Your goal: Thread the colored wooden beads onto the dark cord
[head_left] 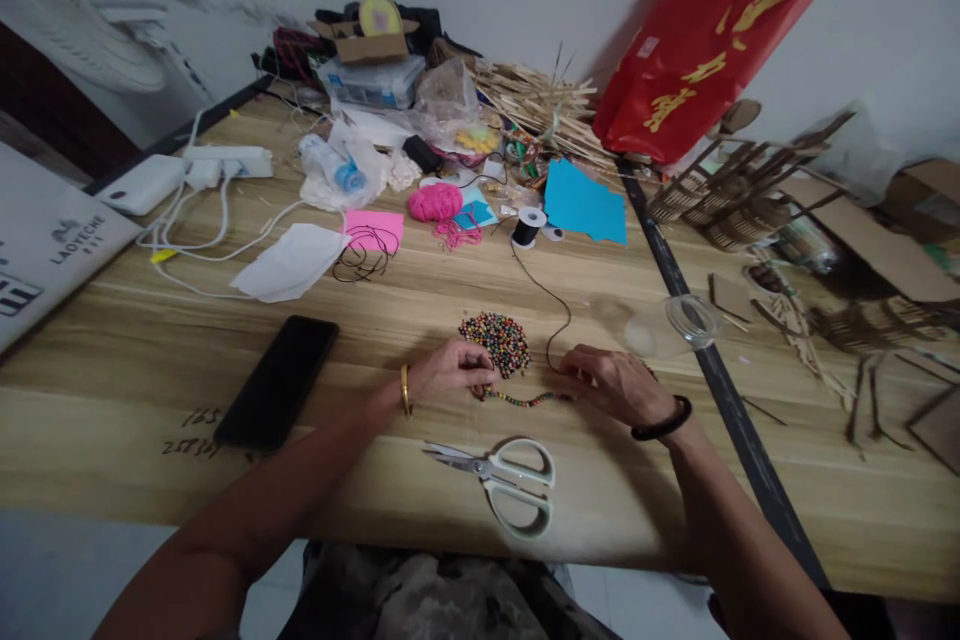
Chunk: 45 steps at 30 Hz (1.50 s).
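A string of small coloured beads [529,401] runs between my two hands, just above the table's surface or on it; I cannot tell which. My left hand [455,366] pinches at its left end, beside a heap of loose multicoloured beads [501,335]. At the right end, the closed fingers of my right hand [611,382] hold the beaded string. A thin black cord [553,295] leads from a white spool [529,226] down to that hand. Scissors [491,470] with pale handles lie nearer me, blades pointing left.
A black phone [279,382] lies to the left. Behind are a pink yarn ball [436,202], blue paper [585,203], a pink sheet [375,229] with coiled cord and a white power strip [229,162]. A clear round container [694,321] and woven baskets [720,205] stand right.
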### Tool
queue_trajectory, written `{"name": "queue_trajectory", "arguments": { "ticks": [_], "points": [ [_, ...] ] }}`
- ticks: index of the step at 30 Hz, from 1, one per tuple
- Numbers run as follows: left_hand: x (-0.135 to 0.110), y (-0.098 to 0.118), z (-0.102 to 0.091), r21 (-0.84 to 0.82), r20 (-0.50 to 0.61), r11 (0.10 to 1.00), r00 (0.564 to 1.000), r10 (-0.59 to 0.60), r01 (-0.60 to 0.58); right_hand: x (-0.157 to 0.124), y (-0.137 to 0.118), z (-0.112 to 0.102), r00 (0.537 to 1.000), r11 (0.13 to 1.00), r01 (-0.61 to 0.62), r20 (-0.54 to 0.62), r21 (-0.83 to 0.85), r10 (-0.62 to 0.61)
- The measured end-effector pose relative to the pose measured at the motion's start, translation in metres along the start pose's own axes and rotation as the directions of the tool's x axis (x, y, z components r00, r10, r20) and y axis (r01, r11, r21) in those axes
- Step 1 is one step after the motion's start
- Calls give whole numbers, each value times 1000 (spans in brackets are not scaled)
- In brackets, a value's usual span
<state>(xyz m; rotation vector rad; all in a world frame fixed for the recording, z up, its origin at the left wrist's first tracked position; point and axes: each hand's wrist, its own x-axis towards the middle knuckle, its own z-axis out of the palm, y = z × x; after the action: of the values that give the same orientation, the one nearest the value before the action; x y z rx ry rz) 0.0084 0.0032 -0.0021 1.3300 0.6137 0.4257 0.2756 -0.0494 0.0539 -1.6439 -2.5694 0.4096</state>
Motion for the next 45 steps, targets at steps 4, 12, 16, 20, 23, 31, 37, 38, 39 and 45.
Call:
{"name": "queue_trajectory", "arguments": {
  "ticks": [4,12,16,20,23,31,37,38,39,45],
  "points": [
    [-2,5,-9,38,-8,999,1000,0,1,-10,4,1,995,991,-17,93,-133,29],
    [-3,12,-33,164,-57,986,998,16,-6,-20,3,14,990,982,-7,139,-187,34],
    [-3,11,-42,181,-57,983,998,29,-19,-19,3,15,996,996,45,84,-73,-39],
    [-4,9,-46,171,-68,985,997,47,-35,-19,0,11,993,993,88,65,79,-94],
    [-4,7,-47,159,-80,987,996,48,-34,-17,-3,8,992,994,92,79,56,-96],
    [-4,6,-48,164,-147,986,989,31,-6,-8,-3,11,990,995,103,98,14,-104],
    [-4,9,-47,170,-171,985,985,5,25,-8,2,13,990,986,126,42,111,-131],
    [-4,10,-47,177,-168,984,986,2,28,-9,2,12,991,984,126,38,127,-131],
    [-5,10,-46,183,-166,983,986,1,30,-9,1,11,991,982,123,37,142,-130],
    [-4,9,-46,193,-168,981,986,10,23,-10,-1,7,992,969,110,32,222,-120]
  ]
}}
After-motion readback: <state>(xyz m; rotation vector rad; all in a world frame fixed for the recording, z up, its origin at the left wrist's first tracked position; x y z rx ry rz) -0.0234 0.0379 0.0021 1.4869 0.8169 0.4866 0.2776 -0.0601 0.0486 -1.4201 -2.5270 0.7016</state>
